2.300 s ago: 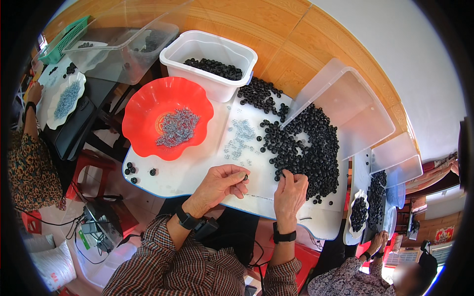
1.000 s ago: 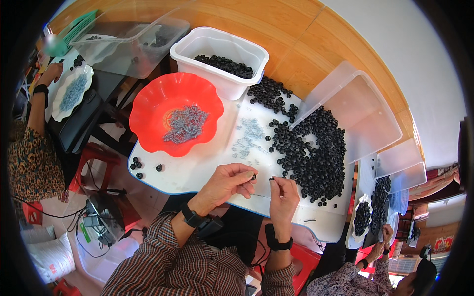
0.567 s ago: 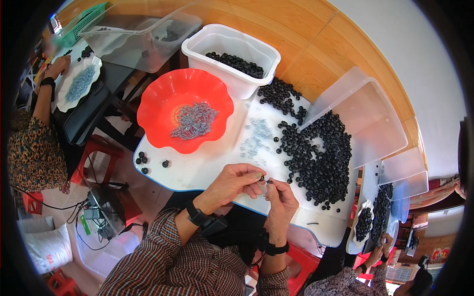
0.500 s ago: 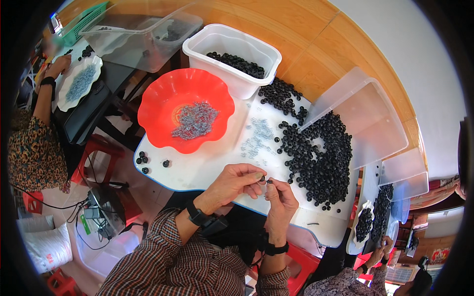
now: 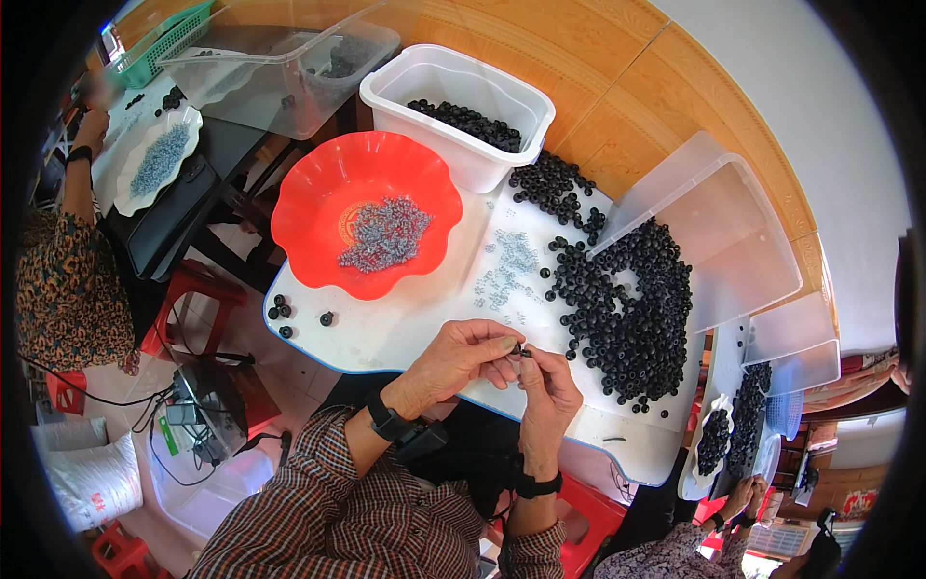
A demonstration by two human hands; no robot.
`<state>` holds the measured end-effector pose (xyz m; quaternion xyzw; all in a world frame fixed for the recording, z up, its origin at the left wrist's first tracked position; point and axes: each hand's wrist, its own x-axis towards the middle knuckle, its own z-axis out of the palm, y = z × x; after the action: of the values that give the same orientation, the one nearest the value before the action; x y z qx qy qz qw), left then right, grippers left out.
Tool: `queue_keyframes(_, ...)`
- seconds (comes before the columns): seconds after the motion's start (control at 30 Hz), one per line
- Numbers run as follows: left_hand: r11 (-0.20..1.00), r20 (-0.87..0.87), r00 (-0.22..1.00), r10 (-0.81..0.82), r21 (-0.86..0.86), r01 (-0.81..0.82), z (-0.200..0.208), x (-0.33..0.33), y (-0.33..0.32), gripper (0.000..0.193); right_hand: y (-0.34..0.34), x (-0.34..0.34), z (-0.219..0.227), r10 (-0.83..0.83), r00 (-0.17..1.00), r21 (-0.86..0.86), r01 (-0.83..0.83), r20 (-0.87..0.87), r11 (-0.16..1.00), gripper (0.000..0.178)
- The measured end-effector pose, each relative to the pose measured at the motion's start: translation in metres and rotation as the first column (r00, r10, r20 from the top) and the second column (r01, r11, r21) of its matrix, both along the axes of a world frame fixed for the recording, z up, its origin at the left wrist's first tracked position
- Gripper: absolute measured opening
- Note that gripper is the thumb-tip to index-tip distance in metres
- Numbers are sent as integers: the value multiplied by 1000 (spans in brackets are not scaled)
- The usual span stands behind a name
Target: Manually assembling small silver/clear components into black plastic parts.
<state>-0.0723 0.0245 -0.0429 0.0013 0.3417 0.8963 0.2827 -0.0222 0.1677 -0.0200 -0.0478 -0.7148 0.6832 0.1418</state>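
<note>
Just over the near edge of the white table [image 5: 405, 333], my left hand [image 5: 461, 359] pinches a small black round part [image 5: 516, 349] between thumb and fingers. Against it, the thumb and forefinger of my right hand [image 5: 548, 394] close on another small dark piece [image 5: 526, 354]. The two pieces meet or nearly meet; the fingertips partly hide them. A large heap of black round parts [image 5: 632, 318] lies to the right of my hands. Beyond my hands, small clear bluish pieces [image 5: 509, 265] are scattered on the tabletop.
A red wavy-rimmed bowl [image 5: 309, 183] holds small greyish pieces. Behind it stands a white tub [image 5: 439, 159] with black parts inside. A clear plastic bin [image 5: 743, 241] lies tipped by the heap. Several loose black parts [image 5: 281, 311] sit at the left. Other people work at both sides.
My hands have drawn slightly closer, and the two small pieces between the fingertips now meet or nearly meet. The whole view has shifted a little. At the far left, another person's hand has moved.
</note>
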Motion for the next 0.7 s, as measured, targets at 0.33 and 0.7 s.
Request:
queue_keyframes(0.33,1000,6,1000,-7,-1,7,1,0,0,23,1,-2,-4,26,999,55,-25,-23,998,18)
queue_keyframes(0.7,1000,-7,1000,-9,9,9,-2,-1,0,22,-2,-4,-4,-3,999,115,7,-36,993,14)
